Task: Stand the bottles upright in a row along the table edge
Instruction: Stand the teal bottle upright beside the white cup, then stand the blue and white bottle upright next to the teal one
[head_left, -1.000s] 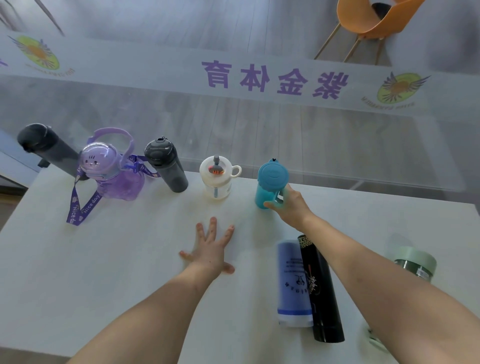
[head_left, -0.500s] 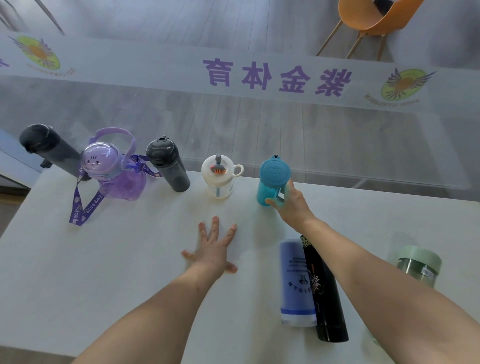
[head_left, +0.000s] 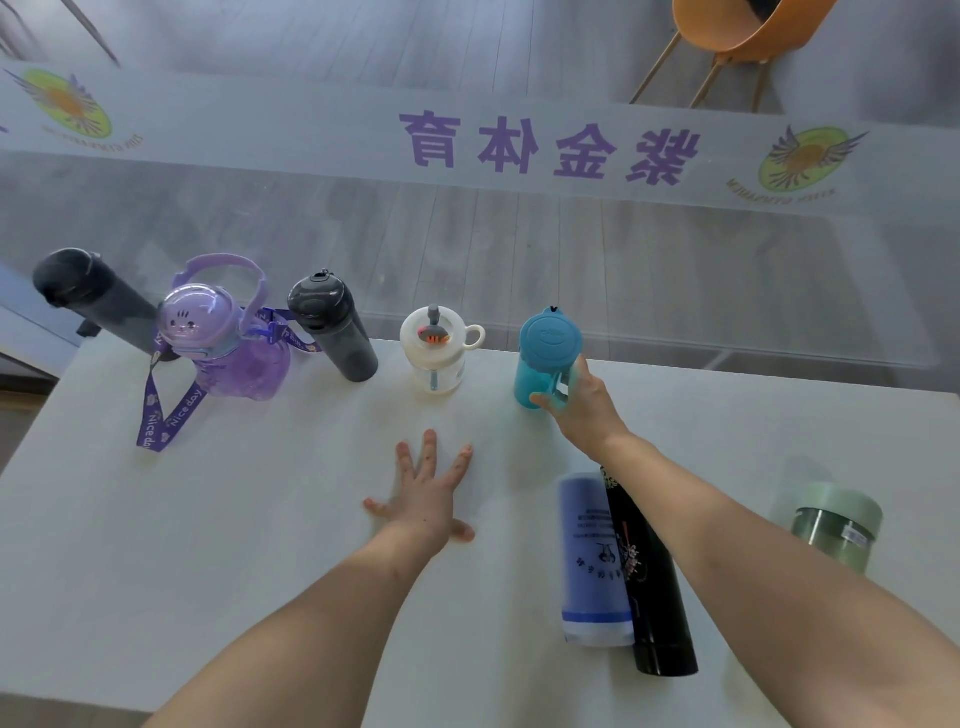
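Several bottles stand upright along the far table edge: a dark grey bottle, a purple bottle with a strap, a second dark bottle, a small white cup-bottle and a teal bottle. My right hand grips the teal bottle low on its right side. My left hand lies flat on the table, fingers spread, holding nothing. A blue bottle and a black bottle lie on their sides under my right forearm. A green-lidded bottle stands at the right.
The white table ends at a glass wall with purple lettering right behind the row. An orange chair stands beyond the glass. The purple strap trails onto the table at the left.
Almost nothing has moved. My right hand stays on the teal bottle at the far edge and my left hand stays flat on the table.
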